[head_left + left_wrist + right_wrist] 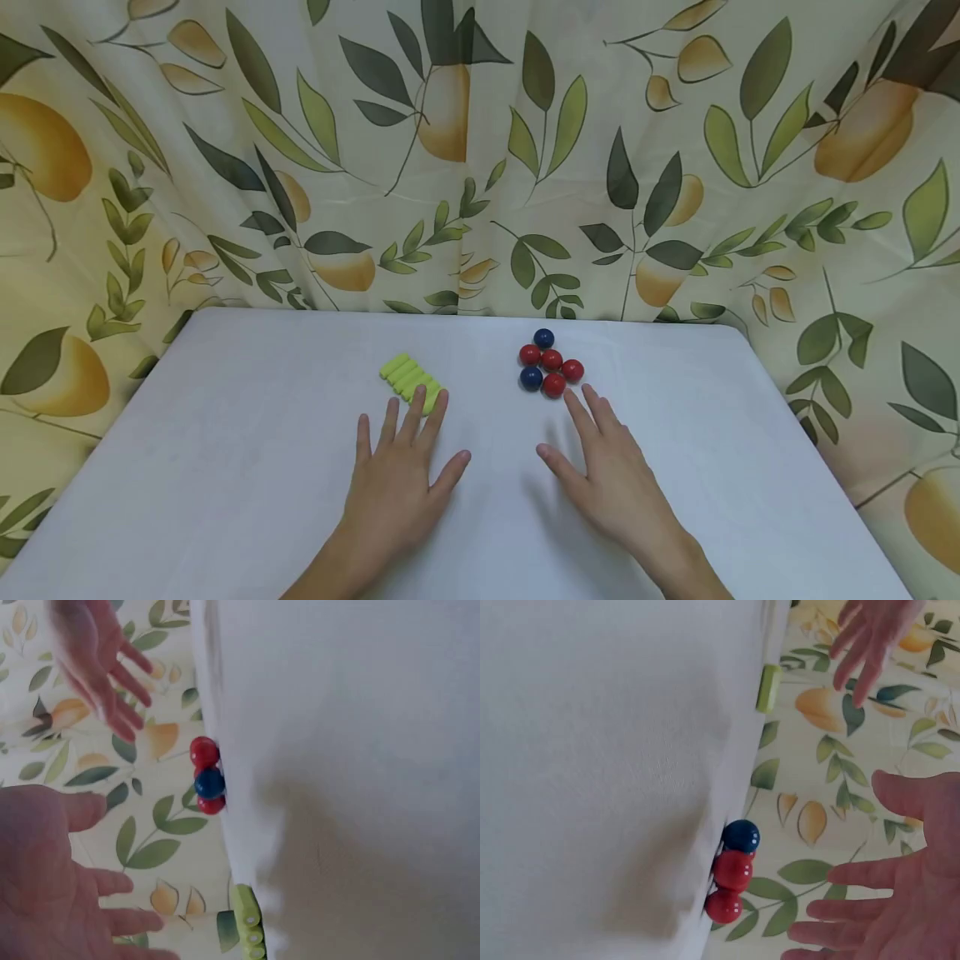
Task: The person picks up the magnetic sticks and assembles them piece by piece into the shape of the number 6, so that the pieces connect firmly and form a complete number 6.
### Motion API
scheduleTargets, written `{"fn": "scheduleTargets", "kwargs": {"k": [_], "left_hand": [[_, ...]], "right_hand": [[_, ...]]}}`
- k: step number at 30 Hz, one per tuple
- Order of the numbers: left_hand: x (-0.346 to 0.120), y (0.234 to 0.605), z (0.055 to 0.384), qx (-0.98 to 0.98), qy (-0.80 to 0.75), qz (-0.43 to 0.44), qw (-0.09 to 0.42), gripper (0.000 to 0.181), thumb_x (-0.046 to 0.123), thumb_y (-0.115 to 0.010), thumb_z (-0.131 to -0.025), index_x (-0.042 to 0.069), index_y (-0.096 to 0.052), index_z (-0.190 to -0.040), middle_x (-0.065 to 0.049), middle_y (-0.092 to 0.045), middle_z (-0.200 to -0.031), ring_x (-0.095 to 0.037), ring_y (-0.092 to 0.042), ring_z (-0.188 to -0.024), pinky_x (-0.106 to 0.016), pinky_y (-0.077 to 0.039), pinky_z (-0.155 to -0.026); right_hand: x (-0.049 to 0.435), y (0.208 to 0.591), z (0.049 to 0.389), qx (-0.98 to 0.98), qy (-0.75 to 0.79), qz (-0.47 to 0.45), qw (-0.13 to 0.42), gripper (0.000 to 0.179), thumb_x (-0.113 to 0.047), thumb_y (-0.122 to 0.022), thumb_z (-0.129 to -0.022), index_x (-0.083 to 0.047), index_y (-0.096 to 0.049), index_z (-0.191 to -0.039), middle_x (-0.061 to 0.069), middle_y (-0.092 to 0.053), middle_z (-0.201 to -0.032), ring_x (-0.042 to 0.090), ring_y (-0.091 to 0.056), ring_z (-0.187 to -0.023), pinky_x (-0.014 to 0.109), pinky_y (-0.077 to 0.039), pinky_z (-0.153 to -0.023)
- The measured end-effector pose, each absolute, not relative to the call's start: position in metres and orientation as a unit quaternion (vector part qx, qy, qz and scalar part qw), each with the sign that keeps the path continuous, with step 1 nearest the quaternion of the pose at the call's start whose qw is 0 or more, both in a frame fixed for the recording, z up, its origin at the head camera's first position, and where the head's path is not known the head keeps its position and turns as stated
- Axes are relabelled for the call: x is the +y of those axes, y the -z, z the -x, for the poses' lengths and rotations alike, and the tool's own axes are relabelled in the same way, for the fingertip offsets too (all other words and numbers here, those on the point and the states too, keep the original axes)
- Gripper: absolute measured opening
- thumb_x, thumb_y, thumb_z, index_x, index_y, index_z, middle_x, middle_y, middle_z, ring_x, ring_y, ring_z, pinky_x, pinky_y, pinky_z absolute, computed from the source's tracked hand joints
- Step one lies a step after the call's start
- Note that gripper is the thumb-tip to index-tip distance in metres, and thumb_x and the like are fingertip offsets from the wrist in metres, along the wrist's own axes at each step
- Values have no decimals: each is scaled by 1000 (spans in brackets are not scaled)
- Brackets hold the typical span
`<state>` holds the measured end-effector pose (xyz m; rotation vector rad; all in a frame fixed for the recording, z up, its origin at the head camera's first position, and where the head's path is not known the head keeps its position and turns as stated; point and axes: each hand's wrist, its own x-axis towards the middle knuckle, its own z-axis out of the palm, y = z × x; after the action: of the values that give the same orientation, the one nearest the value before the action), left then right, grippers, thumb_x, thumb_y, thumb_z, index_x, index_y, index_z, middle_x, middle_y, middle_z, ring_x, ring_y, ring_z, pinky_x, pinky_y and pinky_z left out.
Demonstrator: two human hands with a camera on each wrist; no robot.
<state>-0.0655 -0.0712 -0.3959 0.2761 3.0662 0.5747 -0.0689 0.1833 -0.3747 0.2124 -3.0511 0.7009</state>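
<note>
Both hands hover over a white table with fingers spread and nothing held. In the head view, the fingertips of my left hand (397, 483) overlap the near end of a row of lime-green sticks (408, 379) lying side by side. My right hand (618, 475) has its fingertips just below a cluster of small glossy balls, several red (551, 360) and two dark blue (531, 378). In the left wrist view, the green sticks (249, 919) show pale round dots on their ends. The right wrist view shows a blue ball (741, 835) beside red ones (733, 871).
The white tabletop (225, 450) has a rounded far edge. Behind it hangs a curtain (480, 250) printed with leaves and orange fruit, which also spreads along both sides. A gap of bare tabletop lies between the sticks and the balls.
</note>
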Motion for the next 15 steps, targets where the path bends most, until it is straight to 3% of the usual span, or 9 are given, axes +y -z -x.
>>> {"fn": "scheduleTargets", "kwargs": {"k": [4,8,15], "left_hand": [[-77,395,69,971,-216,-102,21,77,54,-57,-102,25,-27,-166,-9,-27,-172,-44,-27,-156,-69,-18,-123],[-83,395,73,964,-236,-119,3,80,41,-68,-99,20,-29,-165,-15,-39,-166,-47,-39,-150,-68,-28,-120],[-90,395,84,961,-247,-124,-27,68,27,-78,-92,8,-50,-152,-20,-59,-142,-40,-60,-128,-59,-49,-103]], "right_hand": [[186,372,77,-970,-234,-60,-5,79,-45,-69,-98,-5,-39,-159,25,-34,-164,51,-42,-145,71,-42,-107],[190,371,86,-965,-256,-58,-13,73,-37,-73,-96,-5,-45,-155,25,-42,-158,50,-47,-141,70,-43,-107],[199,376,106,-953,-297,-56,-17,61,-31,-75,-95,-8,-56,-147,22,-57,-146,44,-62,-125,62,-56,-95]]}}
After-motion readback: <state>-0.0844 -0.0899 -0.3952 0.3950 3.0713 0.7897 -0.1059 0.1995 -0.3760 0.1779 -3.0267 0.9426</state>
